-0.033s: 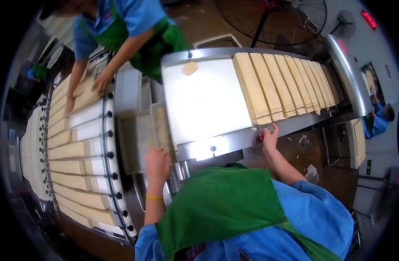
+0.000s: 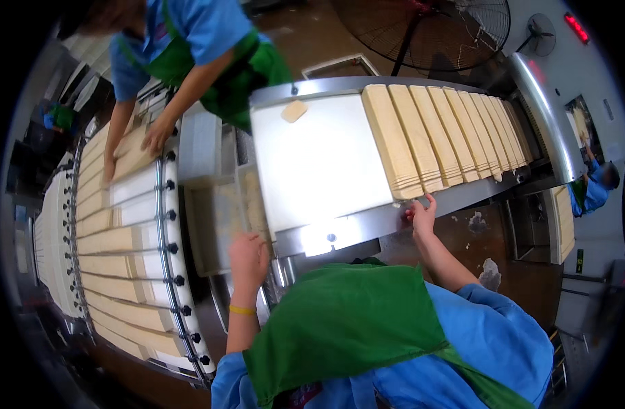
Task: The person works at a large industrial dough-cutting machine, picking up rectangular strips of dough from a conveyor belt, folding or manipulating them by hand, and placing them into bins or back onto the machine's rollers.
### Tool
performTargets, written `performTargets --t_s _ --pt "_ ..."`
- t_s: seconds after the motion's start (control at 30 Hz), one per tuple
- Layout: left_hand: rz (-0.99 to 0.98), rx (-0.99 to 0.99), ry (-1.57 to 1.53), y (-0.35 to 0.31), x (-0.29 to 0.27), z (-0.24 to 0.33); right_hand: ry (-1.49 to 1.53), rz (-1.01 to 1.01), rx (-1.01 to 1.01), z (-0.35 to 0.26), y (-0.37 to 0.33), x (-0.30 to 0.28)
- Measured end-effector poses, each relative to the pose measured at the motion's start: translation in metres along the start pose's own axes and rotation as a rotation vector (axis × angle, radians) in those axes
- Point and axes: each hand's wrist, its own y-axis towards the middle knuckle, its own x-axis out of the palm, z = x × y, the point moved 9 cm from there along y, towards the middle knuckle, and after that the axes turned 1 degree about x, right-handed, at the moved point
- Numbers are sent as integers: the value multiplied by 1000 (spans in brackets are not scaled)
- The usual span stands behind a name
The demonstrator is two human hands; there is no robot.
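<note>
My left hand [image 2: 248, 260], with a yellow band on the wrist, hangs before the near left corner of the conveyor, its fingers curled in and nothing visible in them. At the conveyor's near metal edge is my right hand [image 2: 423, 217]. Its index finger points up and the others are bent and apart, holding nothing I can see. Just beyond those fingertips lies the leftmost pale-yellow layered slab [image 2: 392, 146]; whether they touch is unclear. Several like slabs stand in a row to its right. A small loose pale piece [image 2: 294, 111] rests on the white belt [image 2: 319, 167].
Across to the left, a co-worker [image 2: 183, 54] has both hands on slabs at another conveyor [image 2: 168, 232] with a metal rail and black knobs. Bins [image 2: 210, 225] stand between the conveyors. A large fan [image 2: 421, 34] is at the back; a curved metal cover [image 2: 547, 119] spans the right end.
The slabs and the loose piece have shifted very slightly to the left in view. My hands stay almost where they were.
</note>
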Motion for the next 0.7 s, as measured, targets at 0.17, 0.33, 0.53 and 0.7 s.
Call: performTargets --t_s 0.17,0.33,0.53,0.7 --pt "-125 51 -15 48 36 17 61 -218 93 -10 20 43" --pt "-207 100 -79 121 79 31 -23 -247 64 1 27 48" --pt "-401 188 -107 235 187 54 -84 -280 57 3 26 44" --pt "-311 409 -56 337 273 117 -18 -324 83 -2 21 46"
